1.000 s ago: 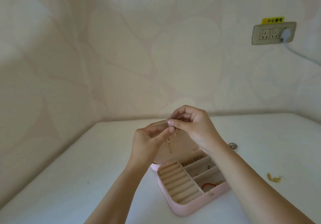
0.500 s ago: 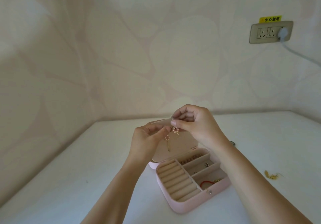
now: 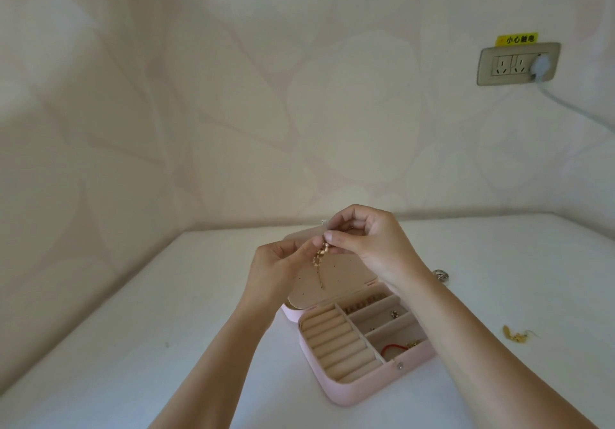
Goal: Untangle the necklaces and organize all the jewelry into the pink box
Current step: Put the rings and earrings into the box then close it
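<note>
The pink box (image 3: 372, 388) lies open on the white table, its beige lid (image 3: 336, 282) tilted back. Ring rolls fill its left half; small compartments on the right hold earrings and a red cord (image 3: 392, 348). Above the lid, my left hand (image 3: 276, 269) and my right hand (image 3: 366, 239) pinch a thin gold necklace (image 3: 320, 255) with pinkish beads between their fingertips. A short gold length hangs down from the beads. A gold tangle of chain (image 3: 515, 335) lies on the table at the right. A silver piece (image 3: 441, 275) sits behind my right forearm.
The white table (image 3: 133, 345) fits into a corner, with patterned walls at the back and left. A wall socket (image 3: 517, 64) with a plug and a cable sits high at the right.
Both hands have stayed above the lid, working the necklace. The beaded bunch now hangs a little lower between the fingertips, and my view has shifted slightly.
</note>
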Demonstrator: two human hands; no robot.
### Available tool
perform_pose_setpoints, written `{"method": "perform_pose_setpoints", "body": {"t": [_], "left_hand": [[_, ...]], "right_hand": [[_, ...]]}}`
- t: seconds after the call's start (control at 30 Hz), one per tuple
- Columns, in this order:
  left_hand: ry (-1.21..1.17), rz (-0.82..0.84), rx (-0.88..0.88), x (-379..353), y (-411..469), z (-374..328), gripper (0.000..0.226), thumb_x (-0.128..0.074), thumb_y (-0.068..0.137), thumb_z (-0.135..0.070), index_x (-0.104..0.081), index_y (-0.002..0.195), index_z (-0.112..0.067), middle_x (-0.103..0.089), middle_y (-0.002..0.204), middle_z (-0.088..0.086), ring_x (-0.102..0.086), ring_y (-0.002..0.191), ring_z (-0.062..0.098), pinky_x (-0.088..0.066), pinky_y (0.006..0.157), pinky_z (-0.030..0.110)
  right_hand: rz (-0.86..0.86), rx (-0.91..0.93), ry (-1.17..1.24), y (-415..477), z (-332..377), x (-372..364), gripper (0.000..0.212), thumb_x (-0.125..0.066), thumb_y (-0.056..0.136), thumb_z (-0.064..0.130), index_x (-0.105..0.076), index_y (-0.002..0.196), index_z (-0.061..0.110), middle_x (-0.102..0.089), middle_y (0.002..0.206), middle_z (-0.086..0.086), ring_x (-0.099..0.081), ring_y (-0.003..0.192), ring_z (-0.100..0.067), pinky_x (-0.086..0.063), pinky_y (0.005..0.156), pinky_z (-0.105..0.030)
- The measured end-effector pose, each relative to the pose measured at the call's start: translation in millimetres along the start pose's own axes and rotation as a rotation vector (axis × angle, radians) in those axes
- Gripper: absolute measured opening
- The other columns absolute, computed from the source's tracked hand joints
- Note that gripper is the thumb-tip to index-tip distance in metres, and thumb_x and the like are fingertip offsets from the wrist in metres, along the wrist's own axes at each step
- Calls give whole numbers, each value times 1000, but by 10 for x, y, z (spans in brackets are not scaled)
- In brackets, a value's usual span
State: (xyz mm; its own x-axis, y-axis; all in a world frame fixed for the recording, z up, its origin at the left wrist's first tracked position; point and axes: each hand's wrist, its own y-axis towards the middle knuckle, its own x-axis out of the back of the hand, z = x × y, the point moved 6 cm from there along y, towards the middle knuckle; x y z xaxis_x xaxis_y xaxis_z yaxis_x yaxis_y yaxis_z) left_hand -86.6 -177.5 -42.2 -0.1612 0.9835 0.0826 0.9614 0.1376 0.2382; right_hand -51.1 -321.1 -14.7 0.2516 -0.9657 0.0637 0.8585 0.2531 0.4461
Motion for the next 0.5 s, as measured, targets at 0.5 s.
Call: {"method": "perform_pose_setpoints", "body": {"t": [0.5], "left_hand": [[-1, -21, 30, 38, 40, 34, 36, -71, 81, -33, -71, 79, 3, -62, 71, 9, -54, 65, 17, -39, 59, 24]], "right_hand": [[205, 247, -388, -117, 171, -82, 27, -76, 76, 9, -71, 98, 23, -67, 101, 15, -60, 104, -4, -46, 93, -20]]}}
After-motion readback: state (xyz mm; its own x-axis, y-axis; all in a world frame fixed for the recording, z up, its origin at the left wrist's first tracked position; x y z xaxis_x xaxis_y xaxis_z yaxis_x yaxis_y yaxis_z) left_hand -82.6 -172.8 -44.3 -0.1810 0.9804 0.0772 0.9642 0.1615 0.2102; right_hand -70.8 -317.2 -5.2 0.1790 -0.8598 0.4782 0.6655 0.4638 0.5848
